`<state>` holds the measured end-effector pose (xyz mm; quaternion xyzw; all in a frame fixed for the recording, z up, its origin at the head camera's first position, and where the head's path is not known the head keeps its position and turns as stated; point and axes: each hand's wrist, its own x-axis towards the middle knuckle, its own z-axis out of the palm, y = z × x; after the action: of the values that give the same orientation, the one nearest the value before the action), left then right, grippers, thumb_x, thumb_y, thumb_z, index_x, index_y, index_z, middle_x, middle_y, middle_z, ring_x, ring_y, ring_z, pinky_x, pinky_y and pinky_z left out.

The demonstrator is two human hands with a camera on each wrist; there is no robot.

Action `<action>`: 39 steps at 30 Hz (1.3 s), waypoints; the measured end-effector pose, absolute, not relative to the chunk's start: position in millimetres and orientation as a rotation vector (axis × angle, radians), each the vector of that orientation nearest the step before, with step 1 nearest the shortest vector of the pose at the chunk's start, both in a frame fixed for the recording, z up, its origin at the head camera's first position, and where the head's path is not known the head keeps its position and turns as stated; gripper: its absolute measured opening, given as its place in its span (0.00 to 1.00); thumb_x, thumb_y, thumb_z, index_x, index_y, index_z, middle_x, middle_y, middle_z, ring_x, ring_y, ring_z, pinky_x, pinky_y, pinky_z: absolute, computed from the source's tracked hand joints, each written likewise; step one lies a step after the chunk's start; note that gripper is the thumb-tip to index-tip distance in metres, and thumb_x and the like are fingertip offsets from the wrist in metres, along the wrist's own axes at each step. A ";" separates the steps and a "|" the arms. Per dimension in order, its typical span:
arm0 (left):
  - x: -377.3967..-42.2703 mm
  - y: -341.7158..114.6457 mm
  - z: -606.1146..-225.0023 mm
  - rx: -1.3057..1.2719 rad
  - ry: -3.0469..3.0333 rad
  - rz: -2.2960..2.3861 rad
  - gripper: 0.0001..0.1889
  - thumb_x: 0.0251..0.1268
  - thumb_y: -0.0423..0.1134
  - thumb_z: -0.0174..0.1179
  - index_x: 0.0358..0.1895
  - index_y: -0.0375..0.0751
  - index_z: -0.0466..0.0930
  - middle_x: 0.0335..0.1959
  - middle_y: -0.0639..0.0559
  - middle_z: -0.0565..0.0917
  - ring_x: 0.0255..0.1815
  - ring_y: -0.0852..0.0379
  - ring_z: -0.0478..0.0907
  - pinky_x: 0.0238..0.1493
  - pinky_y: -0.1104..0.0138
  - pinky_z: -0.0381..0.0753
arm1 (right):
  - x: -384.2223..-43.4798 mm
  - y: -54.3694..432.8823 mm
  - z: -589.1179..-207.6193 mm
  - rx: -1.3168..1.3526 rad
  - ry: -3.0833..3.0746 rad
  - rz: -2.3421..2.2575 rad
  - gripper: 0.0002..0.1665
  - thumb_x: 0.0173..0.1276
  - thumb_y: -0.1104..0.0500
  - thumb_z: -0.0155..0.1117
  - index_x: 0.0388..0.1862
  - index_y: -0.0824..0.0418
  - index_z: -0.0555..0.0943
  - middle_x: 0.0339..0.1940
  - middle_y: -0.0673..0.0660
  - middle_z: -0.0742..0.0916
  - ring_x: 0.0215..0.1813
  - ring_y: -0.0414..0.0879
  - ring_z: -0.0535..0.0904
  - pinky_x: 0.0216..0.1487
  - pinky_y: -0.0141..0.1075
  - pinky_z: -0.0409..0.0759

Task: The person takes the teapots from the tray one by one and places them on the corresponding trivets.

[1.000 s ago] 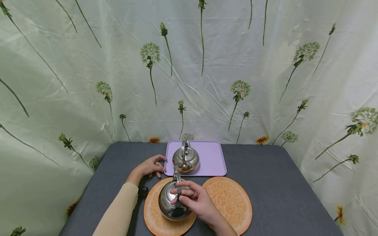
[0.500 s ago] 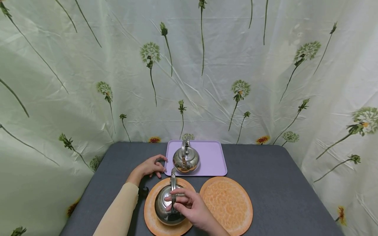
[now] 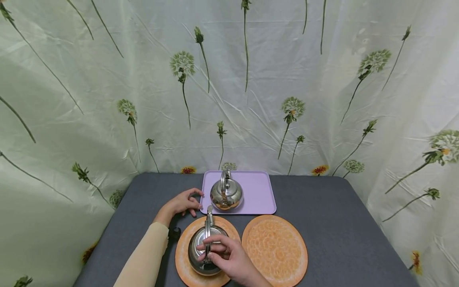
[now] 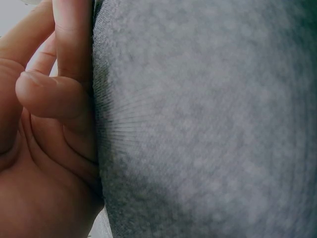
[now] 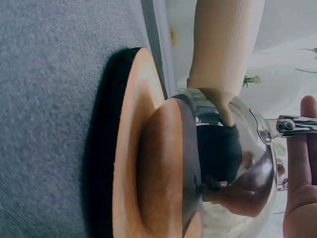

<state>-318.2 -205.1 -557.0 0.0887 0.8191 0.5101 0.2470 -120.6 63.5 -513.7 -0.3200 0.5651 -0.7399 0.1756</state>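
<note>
A shiny steel kettle sits on the left orange round mat, its spout pointing away from me. My right hand holds the kettle's upright handle, fingers across it and thumb on the near side. The right wrist view shows the kettle's mirrored body just over the mat's surface, with fingers behind the handle; the thumb is out of sight there. My left hand rests on the cloth with relaxed fingers, their tips at the left edge of a lilac tray.
A second steel kettle stands on the tray's left half. Another orange round mat lies to the right of the first. Dark grey cloth covers the table, and a dandelion-patterned curtain hangs behind and beside it.
My right hand and the kettle have moved left and slightly toward me over the left mat, most of it in the first half second. My left hand stays at the tray.
</note>
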 end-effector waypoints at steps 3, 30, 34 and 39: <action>-318.1 -205.0 -556.5 0.242 2.234 1.391 0.26 0.71 0.38 0.70 0.68 0.43 0.72 0.30 0.53 0.89 0.21 0.61 0.86 0.16 0.70 0.68 | -120.1 62.8 -516.2 -0.980 1.575 -2.140 0.21 0.81 0.69 0.55 0.68 0.78 0.70 0.60 0.87 0.79 0.56 0.35 0.90 0.57 0.30 0.85; -319.2 -205.5 -559.0 0.232 2.247 1.376 0.26 0.71 0.38 0.69 0.68 0.43 0.72 0.30 0.54 0.89 0.22 0.62 0.86 0.17 0.70 0.68 | -153.8 106.6 -503.6 -0.889 1.969 -2.194 0.22 0.81 0.69 0.57 0.69 0.76 0.69 0.54 0.82 0.85 0.53 0.39 0.91 0.57 0.37 0.87; -319.5 -205.9 -558.1 0.237 2.230 1.387 0.26 0.71 0.38 0.69 0.68 0.43 0.72 0.30 0.54 0.89 0.22 0.62 0.86 0.17 0.70 0.68 | -164.9 112.6 -498.3 -0.871 2.035 -2.190 0.22 0.81 0.67 0.58 0.70 0.72 0.71 0.54 0.80 0.87 0.53 0.40 0.91 0.57 0.40 0.88; -319.8 -206.4 -558.4 0.244 2.224 1.392 0.26 0.71 0.38 0.69 0.68 0.43 0.72 0.30 0.54 0.89 0.21 0.62 0.86 0.16 0.70 0.68 | -177.6 118.1 -493.2 -0.845 2.045 -2.207 0.22 0.82 0.66 0.58 0.71 0.69 0.72 0.56 0.80 0.86 0.53 0.40 0.91 0.59 0.41 0.87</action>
<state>-319.8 -206.4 -558.4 0.0896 0.8171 0.5114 0.2505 -177.6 118.1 -493.2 -0.2705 0.6543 -0.7061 0.0082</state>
